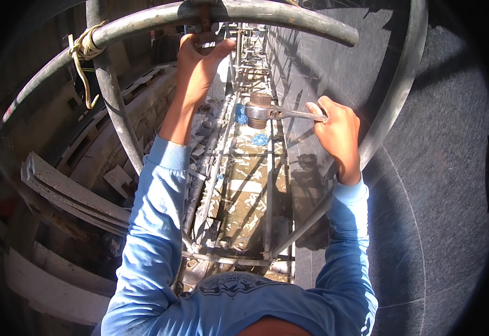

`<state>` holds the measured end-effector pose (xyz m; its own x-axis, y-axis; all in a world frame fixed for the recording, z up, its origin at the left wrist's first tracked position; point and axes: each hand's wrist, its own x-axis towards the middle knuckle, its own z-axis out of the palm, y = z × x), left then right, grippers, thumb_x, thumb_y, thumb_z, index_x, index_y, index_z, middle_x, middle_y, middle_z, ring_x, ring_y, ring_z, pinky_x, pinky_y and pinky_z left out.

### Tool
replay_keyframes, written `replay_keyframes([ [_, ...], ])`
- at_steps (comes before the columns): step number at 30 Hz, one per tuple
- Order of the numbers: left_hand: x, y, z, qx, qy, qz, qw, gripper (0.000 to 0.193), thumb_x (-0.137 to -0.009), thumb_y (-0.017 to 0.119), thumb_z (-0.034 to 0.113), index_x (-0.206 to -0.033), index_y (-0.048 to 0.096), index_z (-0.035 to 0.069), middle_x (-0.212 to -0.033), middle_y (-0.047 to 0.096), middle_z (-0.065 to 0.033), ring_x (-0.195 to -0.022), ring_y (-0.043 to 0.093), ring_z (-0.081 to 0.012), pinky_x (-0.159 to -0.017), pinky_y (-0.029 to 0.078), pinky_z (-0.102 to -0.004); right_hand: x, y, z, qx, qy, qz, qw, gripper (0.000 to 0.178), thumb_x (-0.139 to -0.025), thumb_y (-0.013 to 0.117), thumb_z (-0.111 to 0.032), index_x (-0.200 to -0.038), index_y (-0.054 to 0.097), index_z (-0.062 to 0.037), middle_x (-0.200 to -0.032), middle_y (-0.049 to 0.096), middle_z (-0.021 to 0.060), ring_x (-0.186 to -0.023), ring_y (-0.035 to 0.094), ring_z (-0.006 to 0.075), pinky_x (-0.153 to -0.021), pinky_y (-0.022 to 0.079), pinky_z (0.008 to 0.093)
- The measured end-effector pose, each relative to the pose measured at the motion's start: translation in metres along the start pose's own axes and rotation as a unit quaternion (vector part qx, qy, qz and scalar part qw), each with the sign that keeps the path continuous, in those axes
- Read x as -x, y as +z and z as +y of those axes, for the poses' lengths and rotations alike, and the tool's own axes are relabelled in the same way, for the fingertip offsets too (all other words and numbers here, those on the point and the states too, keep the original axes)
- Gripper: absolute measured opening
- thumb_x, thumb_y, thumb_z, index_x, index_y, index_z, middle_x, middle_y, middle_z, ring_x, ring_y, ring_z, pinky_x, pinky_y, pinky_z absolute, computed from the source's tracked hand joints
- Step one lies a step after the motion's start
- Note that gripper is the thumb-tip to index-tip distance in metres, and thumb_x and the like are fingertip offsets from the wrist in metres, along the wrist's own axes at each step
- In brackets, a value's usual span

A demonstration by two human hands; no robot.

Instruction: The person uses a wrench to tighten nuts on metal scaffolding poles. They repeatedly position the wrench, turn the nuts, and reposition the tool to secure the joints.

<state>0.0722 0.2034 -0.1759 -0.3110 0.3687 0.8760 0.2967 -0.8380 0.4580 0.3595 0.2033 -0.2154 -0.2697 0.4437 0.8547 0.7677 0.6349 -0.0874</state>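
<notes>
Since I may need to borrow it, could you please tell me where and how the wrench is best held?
Probably by the end of its slim handle, coming from the right, where the right hand holds it: the wrench lies across the view, its bulky head to the left.

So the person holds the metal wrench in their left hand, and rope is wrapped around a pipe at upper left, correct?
Not quite: the head view shows the metal wrench in the right hand. The rope is indeed wrapped around a pipe at upper left.
</notes>
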Motion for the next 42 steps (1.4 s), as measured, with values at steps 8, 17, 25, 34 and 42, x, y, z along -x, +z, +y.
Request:
replay_keyframes([
  [8,-0.005,-0.023,-0.010,0.196,-0.005,-0.091,0.976,0.043,-0.101,0.057,0.040,-0.111,0.061,-0.002,-0.095,0.064,-0.0074,-0.089,0.068,-0.0182,-0.085,0.055,-0.0330,-0.008,0.002,0.002,0.044,-0.013,0.001,0.999,0.027,-0.090,0.068,-0.027,-0.077,0.059,-0.0048,-0.072,0.064,0.0140,-0.070,0.062,0.0408,-0.057,0.045,0.0476],
  [17,-0.004,-0.018,0.000,0.165,-0.075,-0.148,0.972,0.047,-0.100,0.058,0.041,-0.119,0.063,-0.001,-0.107,0.068,-0.0084,-0.097,0.066,-0.0179,-0.086,0.050,-0.0331,-0.030,0.007,-0.023,0.052,-0.056,0.019,0.997,0.026,-0.090,0.068,-0.028,-0.079,0.059,-0.0055,-0.072,0.064,0.0136,-0.071,0.062,0.0406,-0.058,0.045,0.0479],
  [25,0.009,0.009,0.007,-0.204,0.078,0.118,0.969,0.037,-0.090,0.072,0.032,-0.100,0.070,-0.003,-0.091,0.073,-0.0179,-0.084,0.071,-0.0236,-0.075,0.053,-0.0327,-0.019,0.012,-0.020,0.059,-0.047,0.003,0.997,0.029,-0.090,0.068,-0.028,-0.076,0.057,-0.0052,-0.070,0.062,0.0131,-0.069,0.061,0.0399,-0.056,0.044,0.0471],
  [34,-0.016,-0.035,-0.014,0.228,-0.030,-0.171,0.958,0.039,-0.105,0.049,0.030,-0.123,0.060,-0.002,-0.116,0.067,-0.0130,-0.093,0.067,-0.0183,-0.080,0.060,-0.0369,-0.017,0.002,-0.007,0.101,-0.010,-0.012,0.995,0.033,-0.092,0.067,-0.030,-0.076,0.055,-0.0041,-0.071,0.062,0.0137,-0.069,0.060,0.0404,-0.057,0.044,0.0475],
  [42,-0.004,-0.019,-0.001,0.030,-0.008,-0.039,0.999,0.047,-0.091,0.071,0.035,-0.109,0.061,-0.007,-0.102,0.067,-0.0173,-0.086,0.066,-0.0231,-0.074,0.057,-0.0380,-0.023,0.019,-0.028,0.060,-0.051,-0.006,0.997,0.032,-0.090,0.068,-0.029,-0.075,0.054,-0.0047,-0.069,0.060,0.0138,-0.068,0.059,0.0405,-0.056,0.043,0.0471],
])
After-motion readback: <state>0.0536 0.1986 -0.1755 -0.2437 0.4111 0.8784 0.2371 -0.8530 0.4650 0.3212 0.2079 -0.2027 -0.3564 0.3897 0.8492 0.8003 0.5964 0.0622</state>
